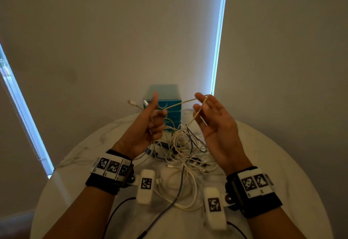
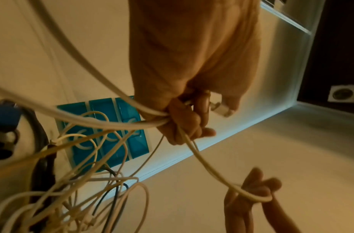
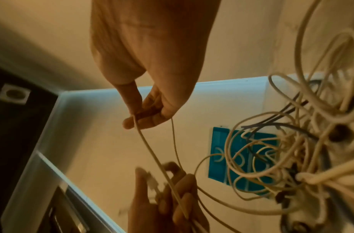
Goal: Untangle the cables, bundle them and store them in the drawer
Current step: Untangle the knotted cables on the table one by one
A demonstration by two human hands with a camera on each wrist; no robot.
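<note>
Above a white round table [image 1: 282,163], both hands are raised with a white cable [image 1: 180,104] stretched between them. My left hand [image 1: 152,123] grips a loop of it in a fist, thumb up, and a plug end [image 2: 221,108] sticks out past the fingers. My right hand [image 1: 205,110], palm up, pinches the cable [image 3: 152,152] between thumb and fingers [image 3: 146,113]; from there it drops into the tangle. A tangled pile of white and dark cables [image 1: 184,144] lies on the table under the hands. Behind it stands a teal drawer unit [image 1: 169,99] with its drawers closed.
More loose white loops [image 1: 180,187] lie on the table near my wrists. Black leads [image 1: 116,212] from the wrist cameras trail toward the front edge. Behind the table are a wall and blinds, with bright window strips [image 1: 218,40] at left and right.
</note>
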